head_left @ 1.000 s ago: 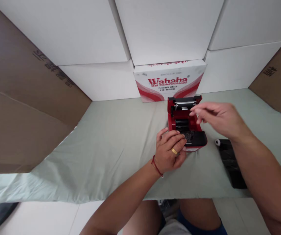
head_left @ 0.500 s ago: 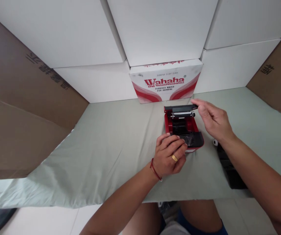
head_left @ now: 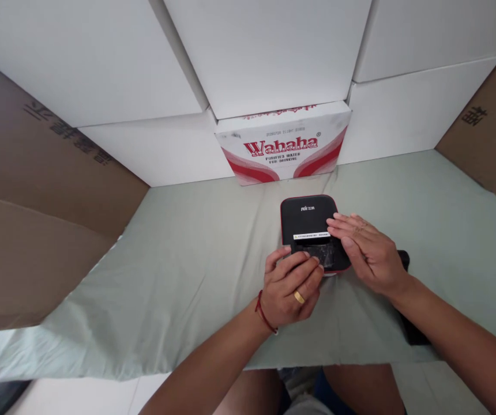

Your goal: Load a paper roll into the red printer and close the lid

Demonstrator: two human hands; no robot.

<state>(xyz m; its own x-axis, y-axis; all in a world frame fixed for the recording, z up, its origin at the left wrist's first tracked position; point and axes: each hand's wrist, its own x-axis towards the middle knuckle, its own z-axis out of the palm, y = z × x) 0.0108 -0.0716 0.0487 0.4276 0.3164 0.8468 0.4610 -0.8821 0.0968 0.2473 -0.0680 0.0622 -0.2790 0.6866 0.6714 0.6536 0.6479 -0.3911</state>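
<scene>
A small red printer with a black lid (head_left: 306,222) sits on the pale green cloth (head_left: 196,259) in front of me. Its lid is down, with a white label strip across the top. My left hand (head_left: 291,288), wearing a gold ring and a red wrist cord, grips the printer's near left corner with curled fingers. My right hand (head_left: 367,251) lies flat with fingers stretched out on the lid's right side, pressing on it.
A white and red Wahaha box (head_left: 282,144) stands just behind the printer among stacked white boxes (head_left: 265,52). Brown cardboard (head_left: 36,202) walls the left and right sides. A black object (head_left: 408,328) lies under my right forearm. My knees show below the table edge.
The printer's lid, open and upright before, has been swung down shut by my right hand, which now rests flat on it. My left hand has stayed on the near corner.
</scene>
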